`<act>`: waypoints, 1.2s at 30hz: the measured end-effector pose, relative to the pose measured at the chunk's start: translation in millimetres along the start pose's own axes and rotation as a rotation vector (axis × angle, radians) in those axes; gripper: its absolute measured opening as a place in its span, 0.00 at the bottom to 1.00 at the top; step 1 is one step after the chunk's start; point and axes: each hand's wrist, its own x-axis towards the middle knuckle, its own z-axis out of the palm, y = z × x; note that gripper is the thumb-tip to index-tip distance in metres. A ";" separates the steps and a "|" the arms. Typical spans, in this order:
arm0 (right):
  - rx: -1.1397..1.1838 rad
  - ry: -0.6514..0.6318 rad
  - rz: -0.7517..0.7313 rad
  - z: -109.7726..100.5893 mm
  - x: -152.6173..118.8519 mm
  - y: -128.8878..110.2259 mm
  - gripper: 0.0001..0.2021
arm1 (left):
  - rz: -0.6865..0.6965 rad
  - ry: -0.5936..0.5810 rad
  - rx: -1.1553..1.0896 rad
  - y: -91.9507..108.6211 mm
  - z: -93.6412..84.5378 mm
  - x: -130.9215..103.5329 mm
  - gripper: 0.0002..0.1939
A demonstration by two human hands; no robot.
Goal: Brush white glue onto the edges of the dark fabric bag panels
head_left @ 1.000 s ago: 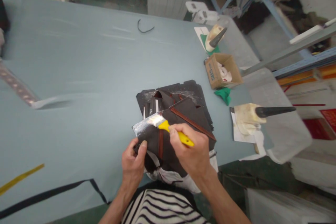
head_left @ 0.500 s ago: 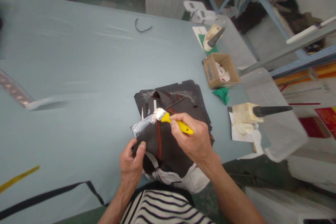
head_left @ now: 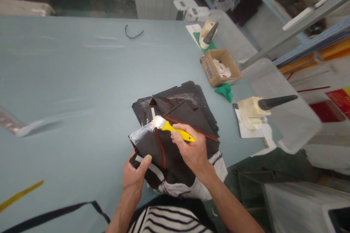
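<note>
My right hand is closed around the yellow handle of a paintbrush, whose bristles are coated in white paste. The bristle end touches a dark brown fabric piece with reddish-brown zipper strips. A wet, whitish smear covers the piece's upper left edge. My left hand grips that piece at its lower left, thumb on top and the other fingers hidden beneath. Under the fabric lies a black sheet with dried smears. White cloth shows along the near side.
On the right stand a cardboard box with a tape roll, a green cloth and two glue pots, a near one and a far one. Black strap and yellow strip lie left on the blue-grey table.
The brush has moved slightly down and left relative to the fabric's edge. My left hand keeps its grip, with the near fabric lifted a little. The whole view has shifted.
</note>
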 end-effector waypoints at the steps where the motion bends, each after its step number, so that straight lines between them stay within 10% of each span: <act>1: 0.001 0.003 -0.009 0.7 0.3 1.5 0.08 | 0.017 0.036 0.026 1.2 2.2 -0.7 0.29; 12: -0.087 0.025 -0.267 -5.1 9.1 18.1 0.05 | -0.088 0.077 -0.060 -4.4 -0.7 8.2 0.21; 27: -0.149 0.054 -0.221 -24.5 25.4 18.3 0.06 | -0.109 0.058 -0.208 -11.1 -0.7 7.2 0.22; 36: -0.107 0.045 -0.159 -1.7 4.6 10.4 0.07 | -0.136 0.084 -0.185 -11.9 -2.7 9.8 0.24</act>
